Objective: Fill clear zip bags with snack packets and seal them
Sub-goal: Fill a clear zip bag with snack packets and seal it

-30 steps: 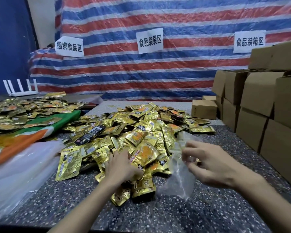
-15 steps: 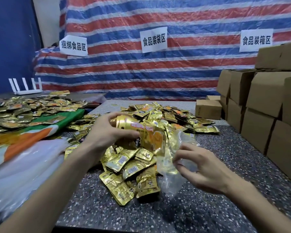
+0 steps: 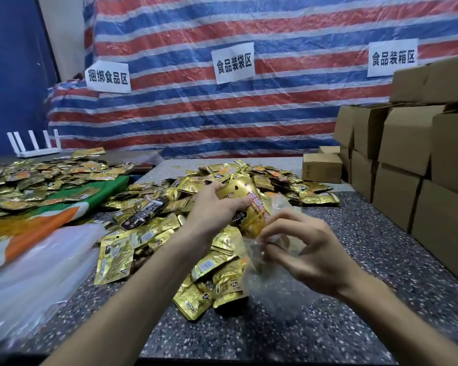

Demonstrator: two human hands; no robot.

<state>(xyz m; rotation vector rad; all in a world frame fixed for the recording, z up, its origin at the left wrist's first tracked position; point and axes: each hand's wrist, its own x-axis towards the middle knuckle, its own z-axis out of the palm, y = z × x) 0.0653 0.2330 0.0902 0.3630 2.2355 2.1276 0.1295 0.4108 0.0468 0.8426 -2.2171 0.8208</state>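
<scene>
- The thin clear plastic zip bag (image 3: 274, 278) is hard to make out against the speckled grey table (image 3: 354, 307). Its lower end rests there, and its mouth is partly hidden behind the right hand (image 3: 308, 250), which pinches the rim between thumb and fingertips.
- The left hand (image 3: 212, 210) wraps round a curled bundle of gold foil snack packets (image 3: 245, 204). The count cannot be told, and the bundle's lower end is hidden at the bag's mouth.
- Both forearms are cut off at the bottom edge.
- The loose heap of gold packets (image 3: 154, 225) lies beneath the hands.
- Half a second ago the bundle lay more level; now it tilts steeply down toward the right fingers.
</scene>
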